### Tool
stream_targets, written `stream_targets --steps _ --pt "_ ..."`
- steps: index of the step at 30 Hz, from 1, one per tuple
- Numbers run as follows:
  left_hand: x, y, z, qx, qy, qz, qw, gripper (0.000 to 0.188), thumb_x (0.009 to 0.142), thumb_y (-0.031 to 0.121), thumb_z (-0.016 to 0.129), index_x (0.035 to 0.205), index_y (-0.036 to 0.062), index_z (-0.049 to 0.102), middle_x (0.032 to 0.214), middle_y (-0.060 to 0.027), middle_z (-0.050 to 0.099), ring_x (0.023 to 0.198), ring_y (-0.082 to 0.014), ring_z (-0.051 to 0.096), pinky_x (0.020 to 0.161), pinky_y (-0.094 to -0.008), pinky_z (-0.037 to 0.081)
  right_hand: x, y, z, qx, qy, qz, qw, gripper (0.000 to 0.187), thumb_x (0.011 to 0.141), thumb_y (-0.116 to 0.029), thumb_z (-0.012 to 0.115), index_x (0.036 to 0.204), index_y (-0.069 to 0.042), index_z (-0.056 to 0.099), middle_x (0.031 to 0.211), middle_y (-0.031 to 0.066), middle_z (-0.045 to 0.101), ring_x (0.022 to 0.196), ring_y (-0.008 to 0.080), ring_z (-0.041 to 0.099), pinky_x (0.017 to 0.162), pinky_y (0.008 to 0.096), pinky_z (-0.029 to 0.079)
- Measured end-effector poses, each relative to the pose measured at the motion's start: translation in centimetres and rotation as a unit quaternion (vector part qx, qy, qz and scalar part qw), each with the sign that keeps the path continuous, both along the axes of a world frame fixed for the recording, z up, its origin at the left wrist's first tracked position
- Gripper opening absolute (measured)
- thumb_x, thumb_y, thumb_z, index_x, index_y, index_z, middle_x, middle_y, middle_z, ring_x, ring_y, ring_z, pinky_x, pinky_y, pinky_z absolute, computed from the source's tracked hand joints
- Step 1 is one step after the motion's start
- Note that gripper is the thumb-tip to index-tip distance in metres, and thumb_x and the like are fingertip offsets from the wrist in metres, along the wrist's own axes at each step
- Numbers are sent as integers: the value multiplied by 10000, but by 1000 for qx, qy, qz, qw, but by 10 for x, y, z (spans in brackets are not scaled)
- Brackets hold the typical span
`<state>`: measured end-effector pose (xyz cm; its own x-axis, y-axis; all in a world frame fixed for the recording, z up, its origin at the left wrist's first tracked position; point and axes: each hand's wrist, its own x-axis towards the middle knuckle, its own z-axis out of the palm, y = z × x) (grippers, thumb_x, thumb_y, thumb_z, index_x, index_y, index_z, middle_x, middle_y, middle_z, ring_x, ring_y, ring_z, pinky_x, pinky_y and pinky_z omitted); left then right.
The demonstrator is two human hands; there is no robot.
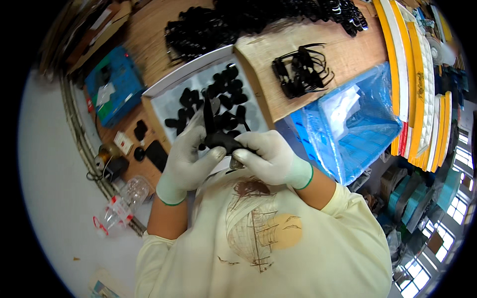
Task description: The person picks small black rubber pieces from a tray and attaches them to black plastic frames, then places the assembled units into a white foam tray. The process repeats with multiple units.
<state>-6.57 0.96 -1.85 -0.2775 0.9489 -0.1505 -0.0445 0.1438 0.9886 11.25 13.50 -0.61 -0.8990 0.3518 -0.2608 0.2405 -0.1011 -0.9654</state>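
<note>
White gloves with green cuffs cover both my hands, which meet in front of my chest. A pair of black glasses (223,142) is held between them, with one temple pointing up and away from me. My left hand (186,159) closes on its left side, thumb pressed on the frame. The fingers of my right hand (271,156) pinch the other side, and a dark piece shows just below them. Just beyond my hands sits a shallow cardboard box (256,82) lined in white, holding several loose dark lenses (226,79).
Black glasses frames (213,30) are heaped along the far table, with a smaller stack (300,69) nearer. To the right stands a blue crate (343,144) lined with plastic, beside yellow-and-white stacked panels (407,74). At left are a blue machine (119,89), a phone (156,155) and a plastic bottle (126,201).
</note>
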Motion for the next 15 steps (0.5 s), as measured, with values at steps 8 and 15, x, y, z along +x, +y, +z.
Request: stream_targets --steps 8,15 --pt "-240 121 -190 -200 277 306 889 645 930 446 614 1330 -56 556 1281 -239 629 1169 -319 611 951 -385 486 86 224 -124 413 -290 -258 824 315 970 -190 503 1170 16 633 969 288 679 951 449 661 857 501 513" --pt "-243 153 -230 -280 -216 353 867 298 968 202 592 1213 42 645 1196 -125 669 1084 -255 621 972 -390 478 77 235 -170 354 -310 -211 857 340 964 -210 529 1233 -18 606 1037 294 670 1021 466 633 911 494 501"
